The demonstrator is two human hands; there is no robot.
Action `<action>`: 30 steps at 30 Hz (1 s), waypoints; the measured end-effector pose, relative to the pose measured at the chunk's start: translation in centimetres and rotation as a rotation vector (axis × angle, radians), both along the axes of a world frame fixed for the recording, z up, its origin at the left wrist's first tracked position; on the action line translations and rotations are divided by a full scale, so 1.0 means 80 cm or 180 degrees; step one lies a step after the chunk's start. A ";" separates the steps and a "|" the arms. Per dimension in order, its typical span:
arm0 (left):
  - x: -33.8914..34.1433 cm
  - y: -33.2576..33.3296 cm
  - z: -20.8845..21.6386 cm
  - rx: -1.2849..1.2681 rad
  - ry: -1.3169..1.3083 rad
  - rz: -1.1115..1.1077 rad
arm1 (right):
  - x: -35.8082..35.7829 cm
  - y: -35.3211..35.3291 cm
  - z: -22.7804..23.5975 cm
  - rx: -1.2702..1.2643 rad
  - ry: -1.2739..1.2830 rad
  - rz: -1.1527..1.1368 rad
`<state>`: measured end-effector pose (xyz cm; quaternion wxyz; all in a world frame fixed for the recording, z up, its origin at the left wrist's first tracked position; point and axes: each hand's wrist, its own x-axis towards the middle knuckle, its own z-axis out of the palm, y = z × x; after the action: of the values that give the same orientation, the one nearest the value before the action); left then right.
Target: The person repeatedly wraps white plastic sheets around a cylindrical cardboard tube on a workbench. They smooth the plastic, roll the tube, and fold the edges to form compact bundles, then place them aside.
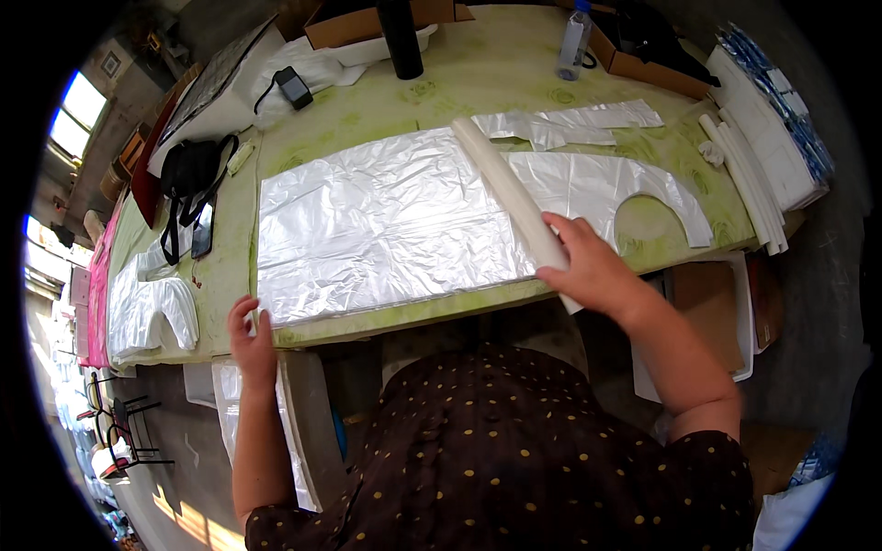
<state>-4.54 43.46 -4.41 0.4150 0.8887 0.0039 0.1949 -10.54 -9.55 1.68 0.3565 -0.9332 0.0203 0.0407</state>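
A shiny white plastic film piece (pixel 367 230) lies spread on the green patterned table cover, its right end cut in a rounded notch. Across it, on a slant, rests a long pale tube (pixel 501 179). Around the tube's near end my right hand (pixel 588 266) is closed, just over the table's front edge. My left hand (pixel 252 342) is at the film's near left corner with bent fingers and a gap between thumb and forefinger; I see nothing clearly held there. Behind the tube lies a narrower film strip (pixel 588 119).
Folded white film (pixel 152 312), a black bag (pixel 193 174) and a phone (pixel 203 230) lie at the left. At the back stand a black bottle (pixel 400 41), a handheld device (pixel 294 87) and a water bottle (pixel 574 41). White rolls (pixel 744 184) and stacked packs (pixel 772 129) are at the right.
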 end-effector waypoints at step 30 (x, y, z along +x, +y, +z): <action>0.081 -0.556 0.038 0.1529 0.1327 -0.3297 | -0.115 -0.024 -0.098 0.2187 -0.1041 -0.1238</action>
<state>1.98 -1.06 -1.38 0.2342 0.8633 -0.3919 -0.2151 -19.77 -11.44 -6.20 0.6462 -0.7332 0.1244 -0.1713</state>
